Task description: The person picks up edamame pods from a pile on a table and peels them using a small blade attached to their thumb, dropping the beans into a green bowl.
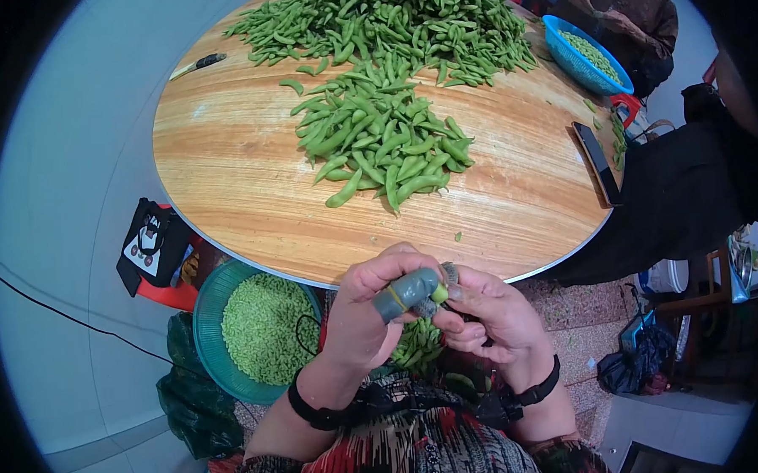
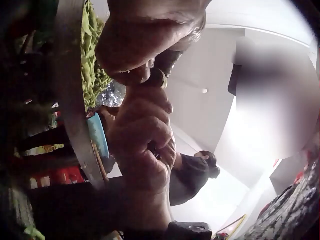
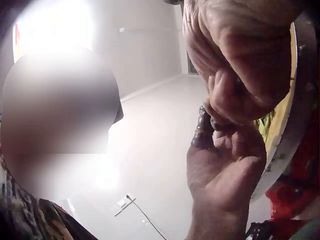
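Close to the near table edge, both hands work on a small green soybean pod (image 1: 441, 293), mostly covered by the fingers. My left hand (image 1: 361, 301) pinches it under a thumb wearing a grey-green thumb cover (image 1: 407, 294) with a yellow band. From the other side my right hand (image 1: 505, 320) holds the pod between thumb and curled fingers. Dark wrappings show on fingers near the pod. In the right wrist view the thumb cover (image 3: 202, 127) meets the right fingers. A pile of soybean pods (image 1: 383, 143) lies on the wooden table (image 1: 241, 175) ahead.
A larger pod heap (image 1: 387, 25) covers the far table. A teal basket (image 1: 210, 337) of shelled beans stands below left; more pods (image 1: 418, 345) lie below the hands. At right are a phone (image 1: 596, 164) and a blue basket (image 1: 570, 59) of beans, near another person (image 1: 632, 22). A knife (image 1: 198, 65) lies far left.
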A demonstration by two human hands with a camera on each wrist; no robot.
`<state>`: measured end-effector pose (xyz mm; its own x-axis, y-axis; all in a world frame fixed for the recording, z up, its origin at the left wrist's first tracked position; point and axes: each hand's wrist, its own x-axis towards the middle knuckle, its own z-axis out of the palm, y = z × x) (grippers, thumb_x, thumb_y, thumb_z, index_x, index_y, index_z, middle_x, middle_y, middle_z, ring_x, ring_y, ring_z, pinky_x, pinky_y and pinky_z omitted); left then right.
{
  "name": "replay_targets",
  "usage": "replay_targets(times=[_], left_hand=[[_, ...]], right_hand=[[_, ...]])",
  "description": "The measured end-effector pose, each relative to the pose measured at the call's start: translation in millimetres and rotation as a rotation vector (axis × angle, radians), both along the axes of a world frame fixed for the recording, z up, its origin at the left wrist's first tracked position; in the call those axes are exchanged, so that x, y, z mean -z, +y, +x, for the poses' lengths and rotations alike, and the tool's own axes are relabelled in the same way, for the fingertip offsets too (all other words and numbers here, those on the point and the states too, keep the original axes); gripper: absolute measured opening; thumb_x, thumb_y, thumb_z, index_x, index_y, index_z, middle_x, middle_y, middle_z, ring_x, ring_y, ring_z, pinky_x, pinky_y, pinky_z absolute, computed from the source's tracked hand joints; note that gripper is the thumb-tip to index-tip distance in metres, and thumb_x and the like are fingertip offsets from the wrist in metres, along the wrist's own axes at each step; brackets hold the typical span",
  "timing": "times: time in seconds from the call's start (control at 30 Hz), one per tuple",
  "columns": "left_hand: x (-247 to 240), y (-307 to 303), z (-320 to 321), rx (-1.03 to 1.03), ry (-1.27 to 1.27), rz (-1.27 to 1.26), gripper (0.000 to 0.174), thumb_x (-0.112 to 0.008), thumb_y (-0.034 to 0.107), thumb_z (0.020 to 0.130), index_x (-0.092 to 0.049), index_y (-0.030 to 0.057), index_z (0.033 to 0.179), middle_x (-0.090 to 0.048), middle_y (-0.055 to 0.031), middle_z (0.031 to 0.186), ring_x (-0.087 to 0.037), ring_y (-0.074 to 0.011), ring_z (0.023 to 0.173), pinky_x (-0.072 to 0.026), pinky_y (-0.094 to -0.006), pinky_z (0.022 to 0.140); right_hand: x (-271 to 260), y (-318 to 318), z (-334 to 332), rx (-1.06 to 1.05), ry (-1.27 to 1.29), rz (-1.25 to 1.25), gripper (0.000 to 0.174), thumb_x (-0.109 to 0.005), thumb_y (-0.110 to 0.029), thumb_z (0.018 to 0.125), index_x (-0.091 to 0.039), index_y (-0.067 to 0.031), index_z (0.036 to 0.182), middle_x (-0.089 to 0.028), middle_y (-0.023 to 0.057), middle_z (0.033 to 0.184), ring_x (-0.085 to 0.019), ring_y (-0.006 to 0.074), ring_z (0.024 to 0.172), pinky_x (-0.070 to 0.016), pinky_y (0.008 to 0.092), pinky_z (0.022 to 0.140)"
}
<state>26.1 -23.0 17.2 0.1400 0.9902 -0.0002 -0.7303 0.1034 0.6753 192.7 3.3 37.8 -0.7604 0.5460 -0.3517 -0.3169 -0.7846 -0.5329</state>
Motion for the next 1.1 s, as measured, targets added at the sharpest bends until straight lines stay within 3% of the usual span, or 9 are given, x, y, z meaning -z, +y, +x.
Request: replay_targets(times=[0.1,0.13,0.2,0.47,0.6,0.77,0.87,1.0,1.1], left_hand=[[7,-2,-2,0.016,-0.044,-0.020,0.017,-0.062,0.006,0.081,-0.058,-0.0031,0.095,-0.054,-0.0043,0.084,-0.053,-0.0063,0.067,-0.0389,-0.0153,0.055],[15,-2,-1,-0.119,0.341,0.074,0.016,-0.062,0.004,0.081,-0.058,-0.0019,0.096,-0.054,-0.0028,0.084,-0.052,-0.0053,0.067,-0.0399,-0.0156,0.055],[20,-2,1,-0.254,0.725,0.168,0.016,-0.062,0.002,0.081,-0.057,-0.0008,0.096,-0.053,-0.0012,0.083,-0.052,-0.0042,0.067,-0.0408,-0.0158,0.055],[25,-5,-12,-0.557,0.817,0.078,0.027,-0.051,-0.006,0.076,-0.060,0.0028,0.100,-0.056,-0.0013,0.081,-0.052,-0.0101,0.070,-0.0425,-0.0230,0.063],[15,-12,-23,-0.478,0.338,-0.112,0.037,-0.044,-0.010,0.075,-0.058,0.0022,0.107,-0.055,-0.0001,0.080,-0.049,-0.0073,0.068,-0.0407,-0.0200,0.063],[19,-24,-17,-0.304,0.927,0.068,0.038,-0.039,-0.012,0.073,-0.057,0.0015,0.104,-0.055,-0.0039,0.087,-0.053,-0.0145,0.074,-0.0439,-0.0236,0.068],[26,-22,-13,-0.365,1.204,0.334,0.030,-0.047,-0.007,0.078,-0.059,0.0021,0.104,-0.060,-0.0084,0.089,-0.059,-0.0237,0.078,-0.0468,-0.0283,0.075],[25,-31,-5,-0.056,0.830,0.315,0.036,-0.055,-0.005,0.078,-0.059,0.0032,0.113,-0.066,-0.0108,0.092,-0.064,-0.0212,0.086,-0.0481,-0.0297,0.078],[14,-31,-13,-0.456,1.034,0.350,0.040,-0.057,-0.006,0.078,-0.059,0.0054,0.116,-0.065,-0.0120,0.091,-0.065,-0.0207,0.079,-0.0508,-0.0284,0.072]], right_hand=[[4,-1,-6,0.039,-0.052,0.058,0.014,-0.044,-0.015,0.096,-0.053,-0.0053,0.100,-0.049,-0.0002,0.068,-0.033,0.0017,0.047,-0.0251,0.0149,0.041],[5,-1,-10,0.038,-0.052,0.057,0.014,-0.044,-0.015,0.096,-0.053,-0.0053,0.100,-0.049,-0.0002,0.068,-0.033,0.0017,0.047,-0.0251,0.0149,0.041],[7,-2,-20,0.084,-0.597,0.811,0.015,-0.046,-0.016,0.095,-0.056,-0.0056,0.093,-0.050,-0.0022,0.066,-0.037,0.0013,0.048,-0.0293,0.0151,0.042],[10,20,-42,0.094,-0.367,0.351,0.018,-0.050,-0.018,0.092,-0.055,-0.0012,0.086,-0.051,-0.0019,0.062,-0.047,0.0064,0.052,-0.0367,0.0231,0.047],[-1,58,-64,0.140,-0.904,1.346,0.017,-0.055,-0.018,0.087,-0.057,-0.0010,0.090,-0.058,0.0098,0.057,-0.057,0.0209,0.051,-0.0444,0.0305,0.047],[0,82,-106,-0.150,-1.388,2.096,0.012,-0.054,-0.012,0.079,-0.056,-0.0055,0.088,-0.060,0.0136,0.060,-0.063,0.0305,0.058,-0.0484,0.0401,0.049],[4,82,-112,-0.126,-1.362,2.160,0.009,-0.051,-0.010,0.077,-0.053,-0.0054,0.085,-0.060,0.0121,0.059,-0.062,0.0295,0.056,-0.0490,0.0395,0.048],[1,77,-100,0.172,-1.263,2.102,0.007,-0.056,-0.010,0.075,-0.055,-0.0036,0.076,-0.060,0.0137,0.059,-0.062,0.0265,0.053,-0.0482,0.0365,0.047],[-19,60,-72,0.352,-1.021,1.761,0.011,-0.059,-0.011,0.080,-0.058,-0.0010,0.085,-0.057,0.0074,0.056,-0.055,0.0187,0.045,-0.0418,0.0303,0.043]])
